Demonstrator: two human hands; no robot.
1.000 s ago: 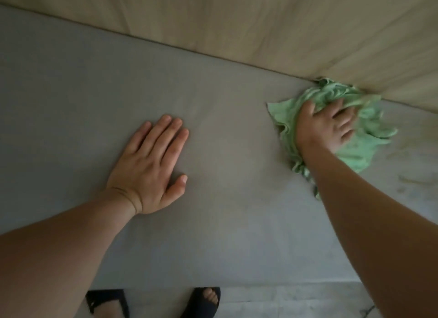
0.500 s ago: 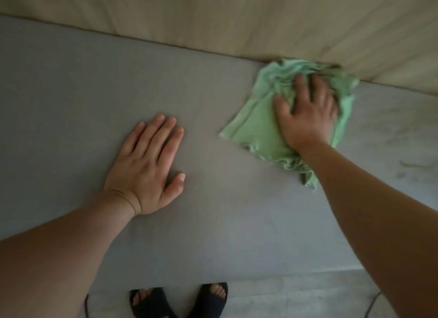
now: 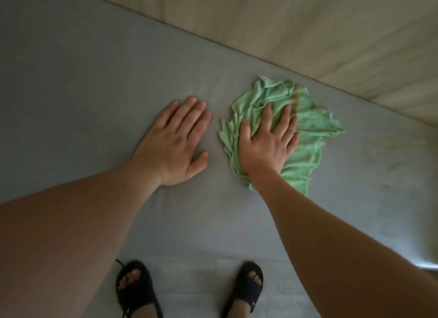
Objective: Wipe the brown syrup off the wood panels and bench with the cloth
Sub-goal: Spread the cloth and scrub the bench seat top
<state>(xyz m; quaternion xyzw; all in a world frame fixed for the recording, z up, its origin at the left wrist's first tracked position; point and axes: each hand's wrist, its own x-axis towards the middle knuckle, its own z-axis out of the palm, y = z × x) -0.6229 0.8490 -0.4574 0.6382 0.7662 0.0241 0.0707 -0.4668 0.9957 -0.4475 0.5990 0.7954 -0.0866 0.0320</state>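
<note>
A crumpled green cloth (image 3: 305,137) lies on the grey bench (image 3: 94,85), with a brownish stain along its far edge. My right hand (image 3: 267,142) presses flat on the cloth, fingers spread and straight. My left hand (image 3: 175,142) rests flat on the bare bench just left of the cloth, palm down, not touching it. The light wood panels (image 3: 308,28) rise behind the bench at the top right. Faint smears show on the bench at the far right (image 3: 391,156).
The bench's front edge runs across the bottom of the view. Below it is a pale floor (image 3: 194,282) with my two feet in dark sandals (image 3: 246,287). A dark seam marks where bench meets panels.
My right hand has slid the cloth away from the panel seam, toward me and leftward, close to my left hand. The left hand stays planted flat. The view has shifted.
</note>
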